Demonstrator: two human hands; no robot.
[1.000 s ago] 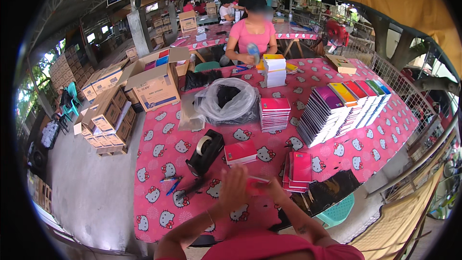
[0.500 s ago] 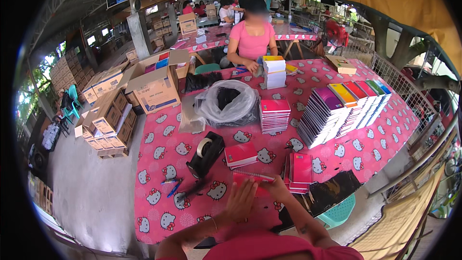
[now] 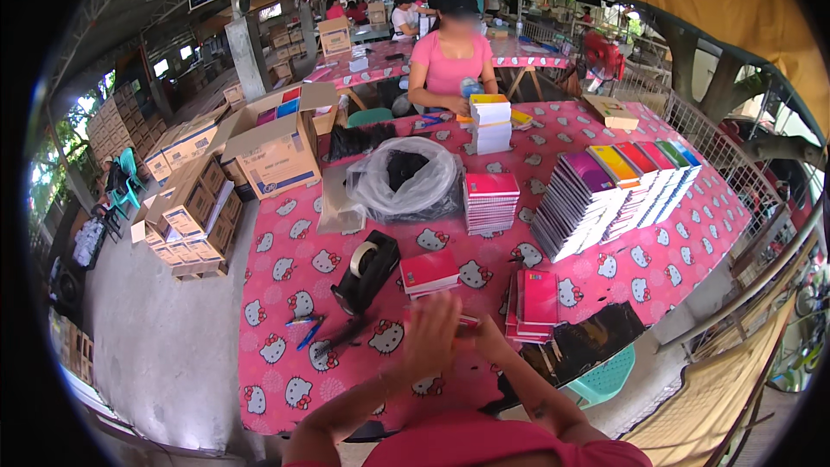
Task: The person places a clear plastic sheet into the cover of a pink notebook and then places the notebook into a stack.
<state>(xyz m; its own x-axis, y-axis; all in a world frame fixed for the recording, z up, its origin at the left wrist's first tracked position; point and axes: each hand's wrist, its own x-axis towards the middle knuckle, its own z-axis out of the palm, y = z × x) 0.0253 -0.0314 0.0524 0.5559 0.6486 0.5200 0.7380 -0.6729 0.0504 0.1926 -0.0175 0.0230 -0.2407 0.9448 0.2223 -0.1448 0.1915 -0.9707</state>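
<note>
Both hands meet over the bench point(image 3: 285, 294), the left hand point(image 3: 430, 333) blurred, the right hand point(image 3: 489, 344) beside it, their grip clamped on a thin red notebook point(image 3: 467, 322). Just beyond the grip lie a small red stack point(image 3: 430, 271) and another point(image 3: 538, 301); tall piles wait further off, so plenty seems left.

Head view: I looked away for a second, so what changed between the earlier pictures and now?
Both hands drew back toward the body: the left hand, which reached flat over the cloth, now meets the right hand around a thin red item, blurred. The tape dispenser, small red stack and pens stayed put.
</note>
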